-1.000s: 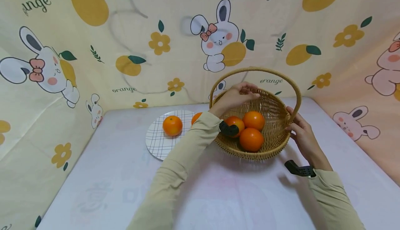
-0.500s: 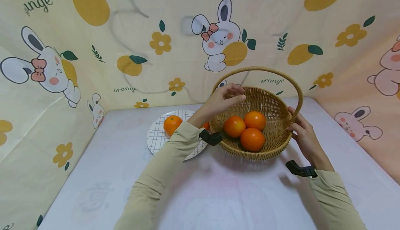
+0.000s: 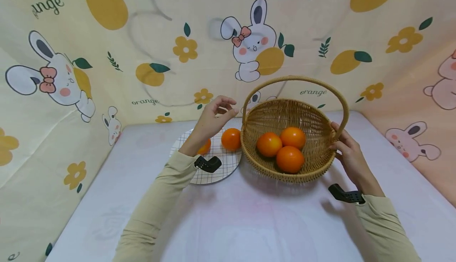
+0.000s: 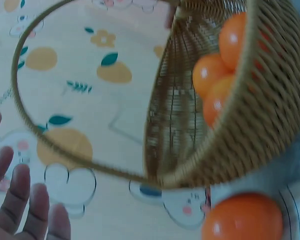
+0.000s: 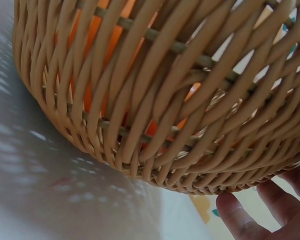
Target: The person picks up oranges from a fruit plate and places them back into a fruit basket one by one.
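Note:
A wicker basket (image 3: 322,167) with a tall hoop handle leans toward me and holds three oranges (image 3: 290,159). At its right side my right hand (image 3: 350,157) grips the rim near the foot of the handle. The right wrist view shows those fingertips (image 5: 235,212) against the woven edge. My left hand (image 3: 211,119) is raised over the back of a round checked plate (image 3: 217,171), its fingers loosely bent around nothing. One orange (image 3: 231,139) lies on the plate beside the basket. Another orange (image 3: 204,148) there is partly hidden by my left wrist.
A pale cloth-covered table (image 3: 249,222) lies under everything. Behind it hangs a printed backdrop (image 3: 171,84) with rabbits and fruit, close to the basket's back. A side curtain (image 3: 417,175) borders the table on the right.
My left hand has moved left, from inside the basket's opening to above the plate, uncovering the oranges in the basket. My right hand stays on the basket's rim.

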The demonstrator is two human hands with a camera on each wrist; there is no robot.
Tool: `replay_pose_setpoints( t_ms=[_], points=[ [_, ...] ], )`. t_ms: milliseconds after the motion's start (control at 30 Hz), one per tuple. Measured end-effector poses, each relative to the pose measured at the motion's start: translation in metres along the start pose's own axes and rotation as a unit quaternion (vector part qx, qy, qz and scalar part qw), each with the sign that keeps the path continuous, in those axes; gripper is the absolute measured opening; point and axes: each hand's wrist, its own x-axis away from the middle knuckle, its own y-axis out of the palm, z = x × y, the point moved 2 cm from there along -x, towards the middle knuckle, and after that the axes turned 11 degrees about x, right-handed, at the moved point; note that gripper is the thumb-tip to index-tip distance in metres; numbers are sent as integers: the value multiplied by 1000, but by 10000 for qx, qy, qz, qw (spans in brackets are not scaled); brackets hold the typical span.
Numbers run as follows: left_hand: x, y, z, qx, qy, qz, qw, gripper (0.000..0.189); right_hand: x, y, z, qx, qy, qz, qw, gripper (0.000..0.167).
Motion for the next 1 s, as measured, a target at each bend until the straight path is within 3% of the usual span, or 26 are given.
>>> replay_pose_setpoints(
  t_ms=[333,633,833,1000],
  points=[
    [21,-40,-27,-399,-74,1132,9927,31,1,1,-1,-70,9,-38,10000,65],
    [40,-63,-64,-958,-488,2360,9658,34,0,1,0,-107,-40,-42,9999,64],
    [50,-65,-82,-1167,-1187,2706,9482,54,1,1,1,-188,-47,-8,9998,64],
    [55,-63,-94,-1185,-1852,2741,9362,66,1,2,1,-237,-86,-18,9997,64]
  ],
)
